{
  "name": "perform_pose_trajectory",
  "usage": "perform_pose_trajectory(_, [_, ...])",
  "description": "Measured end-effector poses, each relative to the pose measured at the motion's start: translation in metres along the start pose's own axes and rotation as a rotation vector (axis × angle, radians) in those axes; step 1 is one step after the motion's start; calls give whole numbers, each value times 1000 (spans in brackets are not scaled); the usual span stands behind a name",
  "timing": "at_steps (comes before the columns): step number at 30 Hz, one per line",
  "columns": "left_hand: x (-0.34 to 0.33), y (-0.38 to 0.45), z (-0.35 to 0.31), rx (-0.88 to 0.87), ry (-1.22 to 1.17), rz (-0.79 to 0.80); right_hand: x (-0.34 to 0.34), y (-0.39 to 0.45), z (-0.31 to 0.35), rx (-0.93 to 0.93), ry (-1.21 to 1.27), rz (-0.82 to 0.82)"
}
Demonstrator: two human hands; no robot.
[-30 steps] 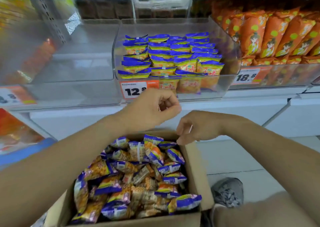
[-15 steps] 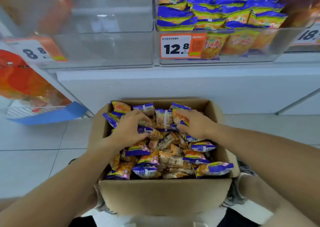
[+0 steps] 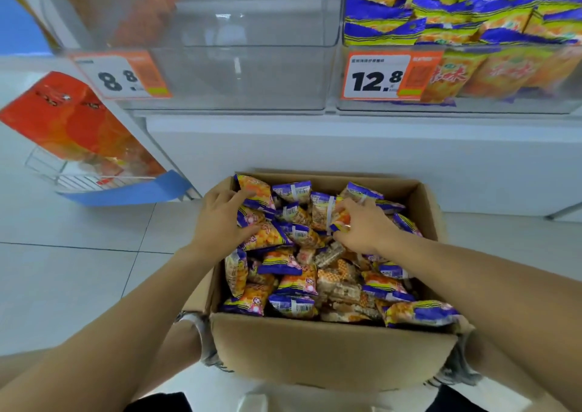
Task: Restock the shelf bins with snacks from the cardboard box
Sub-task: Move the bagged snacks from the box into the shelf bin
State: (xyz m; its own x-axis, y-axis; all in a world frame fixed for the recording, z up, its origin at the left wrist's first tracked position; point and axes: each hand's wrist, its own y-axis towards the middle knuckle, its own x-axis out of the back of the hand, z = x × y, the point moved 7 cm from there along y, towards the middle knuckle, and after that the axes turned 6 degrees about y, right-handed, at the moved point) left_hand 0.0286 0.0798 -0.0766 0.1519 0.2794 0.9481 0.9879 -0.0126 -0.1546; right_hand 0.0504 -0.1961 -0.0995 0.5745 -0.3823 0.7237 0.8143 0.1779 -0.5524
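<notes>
Brown cardboard box on floor, heaped w/ crinkly foil snack packs. Left hand curled round packs at far-left corner; right hand pinches one pack. Clear plastic bin above.

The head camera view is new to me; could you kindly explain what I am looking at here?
There is no machine: a person wears a camera on the head, looking down at their own bare arms. The left hand and right hand are both dug into a cardboard box full of small snack packets, closing on packets at its far end. The box sits on a tiled floor. Above, one clear bin priced 8.8 looks empty; the neighbouring bin, priced 12.8, holds blue-and-yellow packets.
</notes>
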Motion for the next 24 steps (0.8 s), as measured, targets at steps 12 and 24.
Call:
perform_pose_trajectory(12, [30, -6, -13, 104, -446, -175, 10, -11, 47, 195, 238, -157])
perform_pose_trajectory(24, [-11, 5, -1, 246, -338, -26, -16, -22, 71, 315, 160, 35])
